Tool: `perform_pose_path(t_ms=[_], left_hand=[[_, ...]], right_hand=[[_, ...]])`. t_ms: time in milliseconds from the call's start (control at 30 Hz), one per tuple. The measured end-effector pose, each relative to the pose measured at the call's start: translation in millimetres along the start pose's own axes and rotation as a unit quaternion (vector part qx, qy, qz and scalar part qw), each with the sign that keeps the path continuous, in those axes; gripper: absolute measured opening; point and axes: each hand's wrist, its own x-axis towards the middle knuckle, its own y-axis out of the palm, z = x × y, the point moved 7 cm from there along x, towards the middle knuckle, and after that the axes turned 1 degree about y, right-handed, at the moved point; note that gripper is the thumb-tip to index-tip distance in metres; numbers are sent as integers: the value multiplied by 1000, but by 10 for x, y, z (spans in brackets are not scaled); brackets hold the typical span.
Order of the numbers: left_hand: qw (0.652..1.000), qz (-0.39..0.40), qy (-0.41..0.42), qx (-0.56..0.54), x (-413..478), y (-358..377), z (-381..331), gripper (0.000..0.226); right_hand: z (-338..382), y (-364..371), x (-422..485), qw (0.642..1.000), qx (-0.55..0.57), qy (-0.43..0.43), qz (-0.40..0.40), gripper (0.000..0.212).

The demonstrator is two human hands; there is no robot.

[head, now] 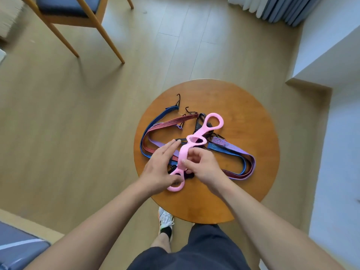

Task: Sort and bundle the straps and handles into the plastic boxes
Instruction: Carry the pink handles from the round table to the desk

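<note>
Right fingers (191,153) are curled, and the pink handle band (182,152) is pinched at its mid section between them and the thumb. The right hand (203,167) is held just above the strap pile. Left fingers (169,148) are straight and close together, laid along the band's left side. Nothing is gripped by the left hand (157,168); its thumb is set against the near loop (176,189).

The band is held over the round table (243,106). Its far loop (221,123) appears to be rested on the straps (231,150). The long axis is run from near-left to far-right, with a twist at the small middle loop (189,138).

Handling, as judged: light, soft, rubbery, grippy, not fragile. Sag and spring-back are to be expected. It is best taken at both end loops, or folded at the middle. The hooks (178,100) on the straps could be snagged. No plastic boxes are seen.
</note>
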Motion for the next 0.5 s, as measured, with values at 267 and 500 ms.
perform_pose_path(t_ms=[267,500], left_hand=[[989,-111,18,-99,-30,-203,-97,23],[971,-198,-39,-132,-97,-260,101,20]], right_hand=[[336,-255,-119,996,61,54,-22,27],[-138,-506,380,984,53,133,-104,18]])
